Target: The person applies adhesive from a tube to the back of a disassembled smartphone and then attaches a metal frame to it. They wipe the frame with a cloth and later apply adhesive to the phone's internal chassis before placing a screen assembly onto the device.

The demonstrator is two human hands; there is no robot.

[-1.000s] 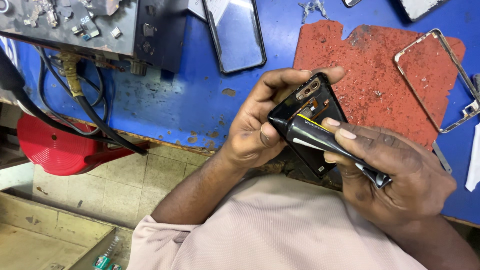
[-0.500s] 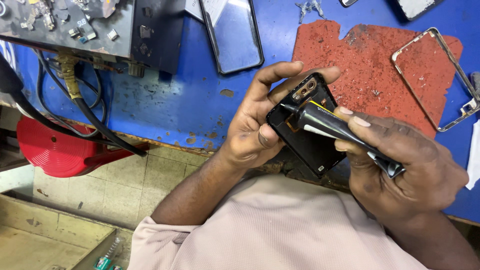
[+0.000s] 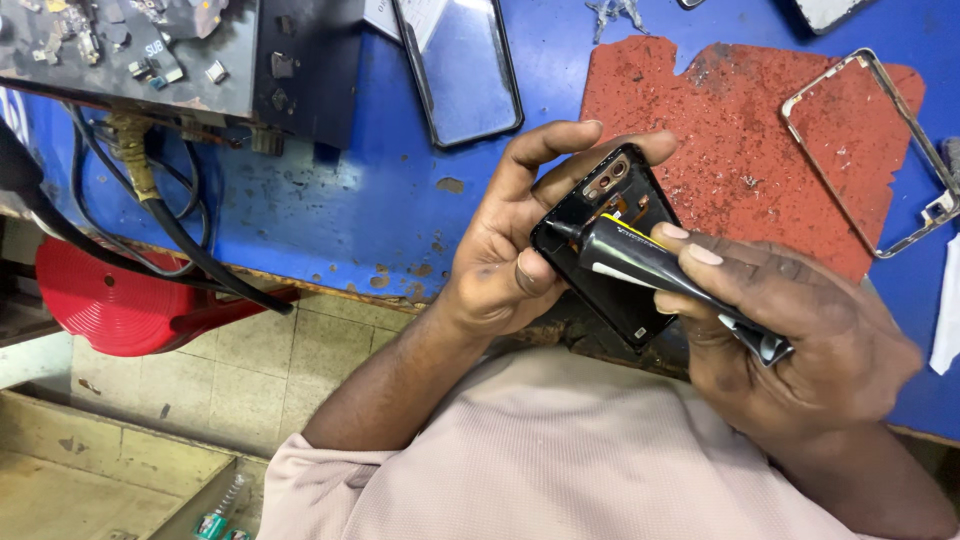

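Observation:
My left hand (image 3: pixel 515 245) grips a black phone back cover (image 3: pixel 630 300) by its edges, inner side up, with the camera opening toward the far end. My right hand (image 3: pixel 800 340) is closed on a black squeeze tube (image 3: pixel 640 258) with a yellow and white label. The tube's nozzle touches the cover's left inner edge close to my left thumb. Both hands hover over the near edge of the blue worktable (image 3: pixel 330 210).
A red pitted mat (image 3: pixel 740 140) lies beyond the hands with a metal phone frame (image 3: pixel 880 150) on its right part. A phone with a glass face (image 3: pixel 460 65) lies at the back, a dark device with small parts (image 3: pixel 150 50) at far left, cables (image 3: pixel 160 220) hanging, a red stool (image 3: pixel 110 300) below.
The tube's nozzle has slid along the cover toward its left inner edge, and my right hand has shifted slightly right. The left hand keeps its hold on the cover.

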